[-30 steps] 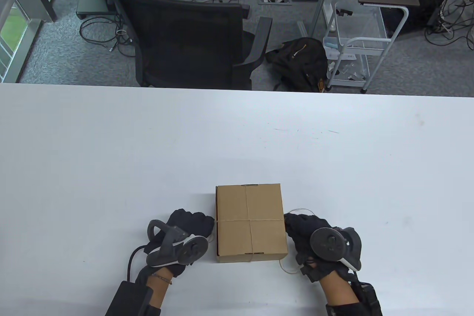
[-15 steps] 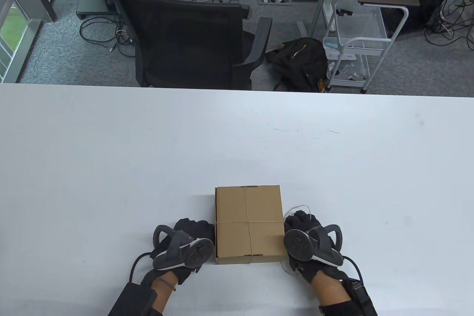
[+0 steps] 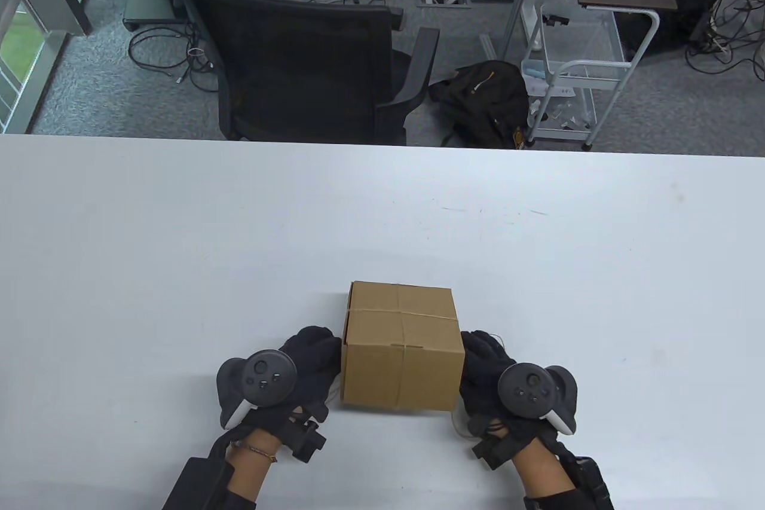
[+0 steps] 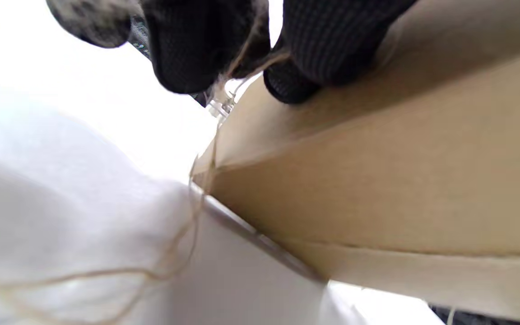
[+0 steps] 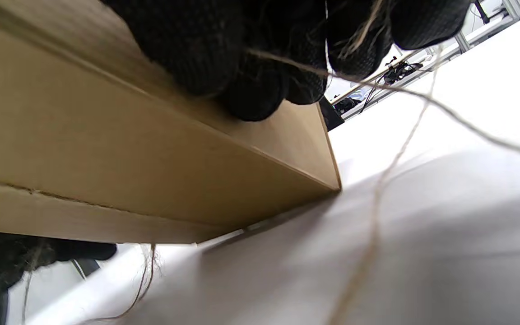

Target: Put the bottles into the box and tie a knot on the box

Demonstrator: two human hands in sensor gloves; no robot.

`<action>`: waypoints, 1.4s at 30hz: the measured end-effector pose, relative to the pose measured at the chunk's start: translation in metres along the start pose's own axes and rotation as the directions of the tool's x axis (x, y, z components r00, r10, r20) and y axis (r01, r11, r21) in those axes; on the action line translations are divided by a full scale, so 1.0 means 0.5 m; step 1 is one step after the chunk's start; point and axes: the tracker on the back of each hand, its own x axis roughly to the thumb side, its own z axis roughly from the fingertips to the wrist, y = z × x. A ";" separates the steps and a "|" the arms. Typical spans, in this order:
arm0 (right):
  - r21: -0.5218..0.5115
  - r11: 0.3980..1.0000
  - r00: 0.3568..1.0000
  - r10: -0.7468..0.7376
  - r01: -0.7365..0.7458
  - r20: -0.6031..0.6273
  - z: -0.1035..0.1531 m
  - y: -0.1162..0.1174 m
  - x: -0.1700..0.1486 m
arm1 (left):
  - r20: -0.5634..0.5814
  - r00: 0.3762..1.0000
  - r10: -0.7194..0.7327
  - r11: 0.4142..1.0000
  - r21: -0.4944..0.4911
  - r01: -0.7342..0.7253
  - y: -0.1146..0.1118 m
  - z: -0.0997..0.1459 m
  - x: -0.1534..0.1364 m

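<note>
While my two hands squeeze the cardboard box (image 3: pixel 401 348) from both sides, I see from the table view that it has tipped up since half a second ago. Back then it lay flat with the crossed string on top. Now its near edge is lifted and the string (image 3: pixel 401 314) cross faces away from me. I think I am turning the box over so I can tie the knot underneath. The bottles must be inside; I cannot see them. The box sits near the front edge of the white table (image 3: pixel 179 235), about in the middle. My left hand (image 3: pixel 299 372) presses its left side and my right hand (image 3: pixel 496 378) presses its right side.

From the left wrist view, my gloved fingers (image 4: pixel 327 49) curl onto the smooth brown box (image 4: pixel 400 180), and thin, fuzzy string (image 4: pixel 237 72) is caught between them. Loose string trails on the table.

From the right wrist view, my fingers (image 5: pixel 251 90) curl over the box (image 5: pixel 106 135) edge. Hairy string (image 5: pixel 377 88) runs out from between them, so I hold both box and string. The box has flat sides and sharp corners.
</note>
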 end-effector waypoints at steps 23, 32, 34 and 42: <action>-0.138 0.856 0.837 -0.517 0.498 -0.179 -0.015 0.014 -0.060 | -0.307 0.798 0.519 0.838 -0.003 -0.546 -0.014 -0.030 -0.040; -0.010 0.919 0.918 -0.394 0.394 -0.053 -0.011 -0.006 -0.022 | -0.287 0.746 0.601 0.781 0.010 -0.625 0.016 -0.017 -0.051; 0.026 0.927 0.927 -0.374 0.375 -0.019 -0.009 -0.008 -0.006 | -0.261 0.767 0.586 0.797 0.014 -0.604 0.024 -0.011 -0.040; 0.045 0.999 0.974 -0.015 0.005 0.227 0.009 -0.035 0.084 | -0.106 0.985 0.133 0.991 0.025 -0.132 0.035 0.004 0.043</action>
